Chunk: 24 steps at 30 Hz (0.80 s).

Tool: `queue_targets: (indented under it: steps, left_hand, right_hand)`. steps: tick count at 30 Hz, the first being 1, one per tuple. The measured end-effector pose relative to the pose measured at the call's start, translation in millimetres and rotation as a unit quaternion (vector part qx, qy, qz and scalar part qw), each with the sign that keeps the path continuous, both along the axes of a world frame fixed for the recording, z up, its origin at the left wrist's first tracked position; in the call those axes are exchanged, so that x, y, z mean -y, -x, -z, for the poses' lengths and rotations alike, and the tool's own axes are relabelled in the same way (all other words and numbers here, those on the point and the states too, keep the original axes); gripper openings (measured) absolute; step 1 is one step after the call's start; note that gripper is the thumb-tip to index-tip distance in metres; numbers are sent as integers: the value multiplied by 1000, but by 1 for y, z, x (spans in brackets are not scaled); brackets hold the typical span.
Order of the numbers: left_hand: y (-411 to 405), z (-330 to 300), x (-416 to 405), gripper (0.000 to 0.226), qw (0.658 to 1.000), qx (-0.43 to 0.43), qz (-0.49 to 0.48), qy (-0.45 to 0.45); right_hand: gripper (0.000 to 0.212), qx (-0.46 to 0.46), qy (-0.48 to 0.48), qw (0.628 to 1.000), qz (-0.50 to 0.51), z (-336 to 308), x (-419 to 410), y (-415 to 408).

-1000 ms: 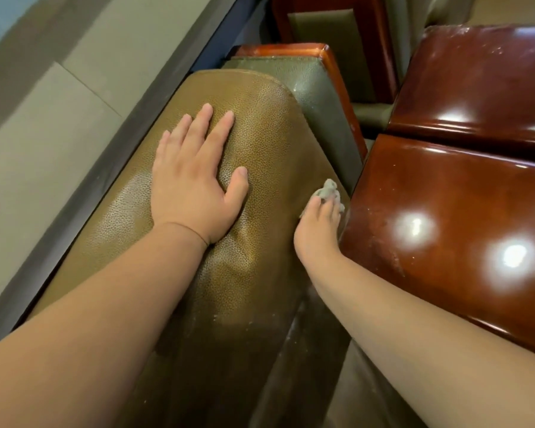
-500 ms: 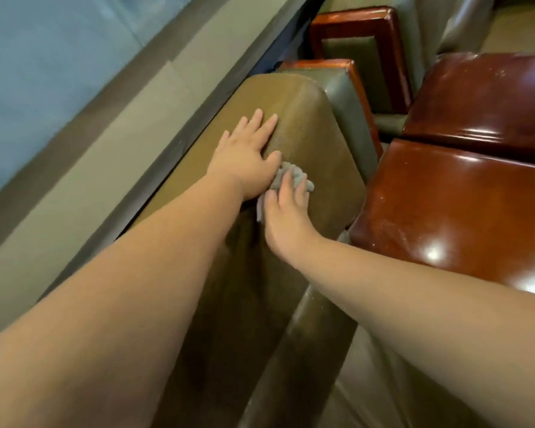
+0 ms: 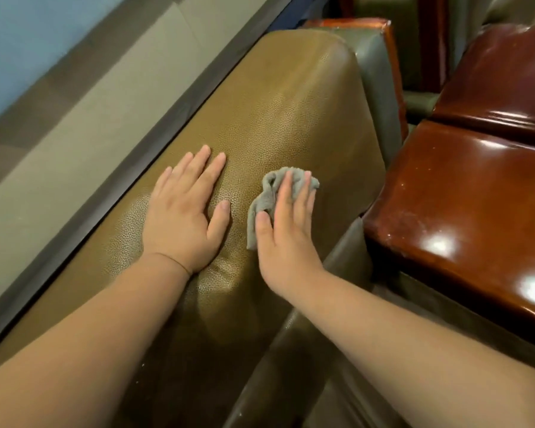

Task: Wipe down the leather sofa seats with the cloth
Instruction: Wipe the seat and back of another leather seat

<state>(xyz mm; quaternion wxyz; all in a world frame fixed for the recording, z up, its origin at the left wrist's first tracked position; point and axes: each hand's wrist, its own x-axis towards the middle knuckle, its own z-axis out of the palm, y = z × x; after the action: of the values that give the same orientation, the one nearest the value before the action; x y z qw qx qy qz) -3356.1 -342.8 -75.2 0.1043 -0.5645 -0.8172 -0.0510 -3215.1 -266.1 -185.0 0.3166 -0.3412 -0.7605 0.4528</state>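
Head view: right hand (image 3: 286,239) flat, pressing grey cloth (image 3: 271,199) onto olive leather backrest (image 3: 291,97); left hand (image 3: 183,217) flat beside, bracing; unwiped leather ahead along backrest.

Warm indoor light, glare on glossy wood (image 3: 464,230)

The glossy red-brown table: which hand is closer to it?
The right. The right hand presses the cloth on the sofa back, beside the table edge. The left hand lies flat farther away, toward the wall side.
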Motion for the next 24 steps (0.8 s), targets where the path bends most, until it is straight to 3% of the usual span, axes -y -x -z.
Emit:
queue_targets:
  steps: [1,3,5,6,9,11,13,15,18,20,22,24]
  left_hand:
    - [-2,-1,-2,68,1000,-2,-3,-2]
    - [-5,-3,-2,68,1000,-4,-13,-2]
    - [-7,-2,-2,69,999,-11,-31,-5]
    - [-6,-1,-1,70,999,-15,-41,-3]
    - [-9,-2,-2,73,998,-18,-61,9]
    - [-11,-3,-2,73,997,-32,-69,15]
    - [-13,-4,-3,72,997,-38,-69,19]
    - [-17,-4,-4,72,995,-43,-83,25]
    - [-15,-3,-3,72,995,-57,-83,25]
    - [-12,0,-2,72,995,-65,-78,25]
    - [-9,3,-3,72,995,-71,-71,18]
    - [-8,5,-2,71,995,-74,-63,9]
  right_hand:
    - [71,10,1,1000,-5,10,-12,-5]
    - [70,92,125,987,51,24,-48,-19]
    - [65,169,283,935,130,29,-81,-25]
    - [66,172,296,931,127,21,-81,-22]
    - [80,71,148,986,-16,-14,-35,-10]
    - [82,21,17,994,-103,-23,-14,-12]
    - [80,34,-59,992,-110,-13,-22,-18]
    - [77,73,-40,993,-84,8,-36,-28]
    - [73,122,196,973,28,37,-50,-32]
    - [71,128,271,950,81,29,-38,-20]
    - [73,31,207,975,70,3,-17,-5]
    - [71,-65,29,997,8,-15,5,4]
